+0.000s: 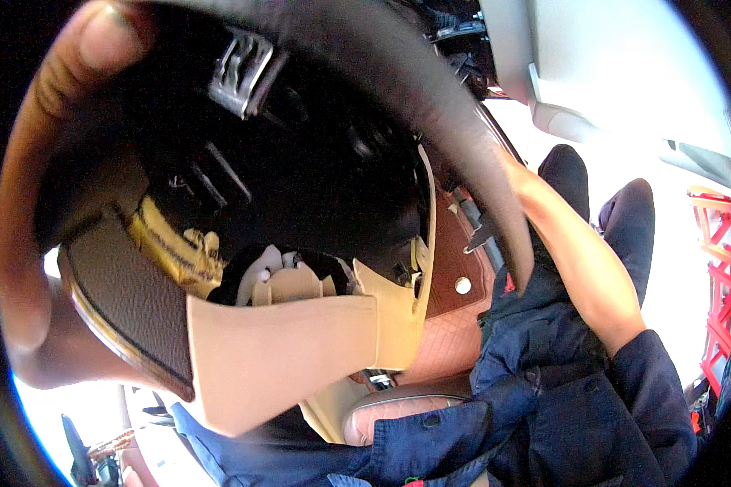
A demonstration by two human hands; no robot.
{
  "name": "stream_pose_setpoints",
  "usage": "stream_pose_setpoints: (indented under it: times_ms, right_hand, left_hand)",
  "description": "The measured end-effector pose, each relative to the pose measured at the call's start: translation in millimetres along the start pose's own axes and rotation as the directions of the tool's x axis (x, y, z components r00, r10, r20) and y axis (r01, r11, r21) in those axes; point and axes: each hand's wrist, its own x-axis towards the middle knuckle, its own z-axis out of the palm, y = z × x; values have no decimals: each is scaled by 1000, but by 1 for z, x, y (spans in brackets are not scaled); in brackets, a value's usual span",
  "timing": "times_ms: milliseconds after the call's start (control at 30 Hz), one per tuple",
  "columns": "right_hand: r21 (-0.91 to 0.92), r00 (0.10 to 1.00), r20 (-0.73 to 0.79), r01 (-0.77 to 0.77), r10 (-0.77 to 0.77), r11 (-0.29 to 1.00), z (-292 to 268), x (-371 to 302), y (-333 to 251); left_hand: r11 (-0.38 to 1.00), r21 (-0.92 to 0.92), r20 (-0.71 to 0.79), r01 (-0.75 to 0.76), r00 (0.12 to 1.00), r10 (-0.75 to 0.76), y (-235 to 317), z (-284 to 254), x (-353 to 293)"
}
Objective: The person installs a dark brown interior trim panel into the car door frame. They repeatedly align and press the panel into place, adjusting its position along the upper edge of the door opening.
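Observation:
A large, hollow car trim panel (284,341) fills the view close up. Its front has a beige plastic strip beside a brown leather-grained section (130,292). A dark curved rim (414,73), partly blurred, arches over the top. Inside its black hollow show a metal clip (244,77) and yellowish foam (175,247). At the left side my left hand (36,154) is closed around the panel, its thumb reaching up to the rim. My right forearm reaches up from the lower right, and my right hand (512,166) passes behind the rim, which hides its fingers.
Beyond the panel lies a brown quilted floor mat (451,325). A beige padded seat part (365,418) is at the bottom. My legs (625,215) extend toward the upper right, below a pale car panel (625,73). Red slatted racks (719,292) stand at the right edge.

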Motion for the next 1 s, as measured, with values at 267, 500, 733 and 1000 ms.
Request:
stream_pose_setpoints:
  times_ms: [267, 500, 733, 1000]
  right_hand:
    - [-97, 998, -45, 38, -42, 995, 7, 2, 23]
    - [13, 980, -165, 113, -109, 993, 29, 10, 49]
    - [523, 988, -12, -127, 156, 843, 11, 3, 14]
    - [394, 998, 26, 48, -63, 918, 8, 26, 40]
  left_hand:
    - [998, 41, -101, 53, 994, -49, -1, 11, 3]
    - [986, 76, -169, 150, 976, -135, 13, 15, 1]
    - [991, 87, -167, 106, 982, -91, 10, 16, 4]
    - [986, 111, -167, 122, 981, -102, 19, 3, 4]
